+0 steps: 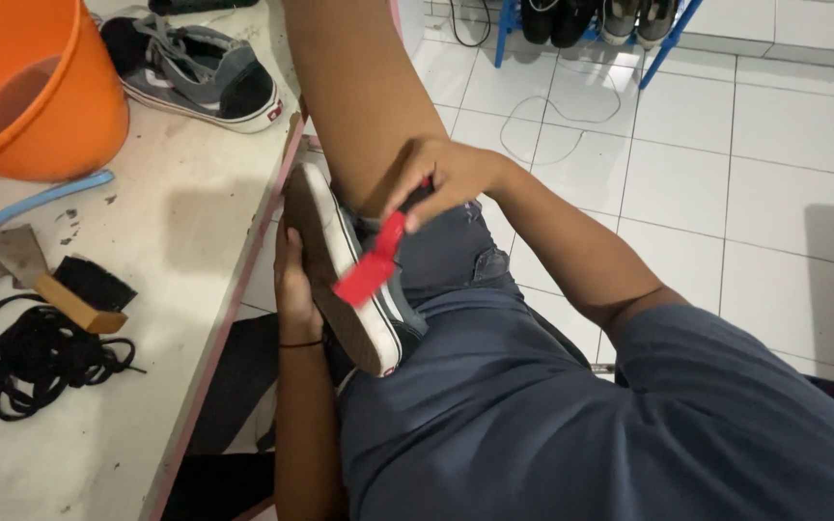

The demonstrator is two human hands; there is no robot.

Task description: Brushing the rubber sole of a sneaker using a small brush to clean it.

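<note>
In the head view, one dark sneaker (359,289) with a white rubber sidewall is gripped from beneath by the left hand (293,285), just off the bench (176,241) edge, while a red plastic brush (371,268) is clasped in the right hand (451,176) and pressed against its side. On the bench are seen a second sneaker (200,69), one orange plastic bucket (26,92), one wooden bristle brush (84,292) and a coil of black laces (45,359).

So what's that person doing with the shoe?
A person sits beside a table and holds a shoe on their lap, sole side up. The left hand props it from underneath, and the right hand presses a red brush against its white edge. On the table lie another shoe, an orange bucket, a wooden brush and black laces.
</note>
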